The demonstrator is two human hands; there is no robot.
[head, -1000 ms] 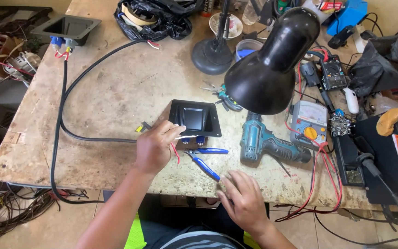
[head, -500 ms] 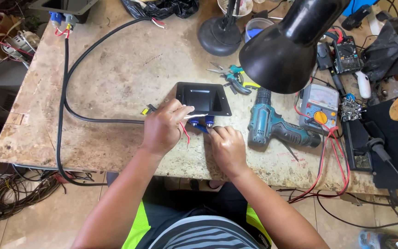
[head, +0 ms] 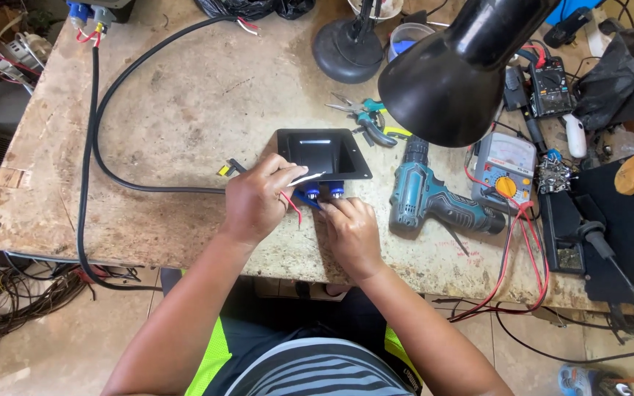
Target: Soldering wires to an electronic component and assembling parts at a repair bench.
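Both hands busy at the near edge of a black tray, mid-bench.

Far left, thick black cable (head: 97, 158) looping across the worn bench (head: 148, 227), tangled wires on the tiled floor beneath. Left hand (head: 254, 202) pinched closed on a white wire (head: 306, 178), red wire (head: 293, 207) trailing under it. Tray (head: 323, 152) lying flat, long axis left-right, hollow facing up, blue plugs (head: 321, 192) along its near edge. Right hand (head: 350, 231) curled shut, fingertips on those plugs. Pliers (head: 365, 117) just behind, lamp shade (head: 453, 77) looming overhead, teal drill (head: 431, 202) right alongside, meter (head: 504, 172) beyond.
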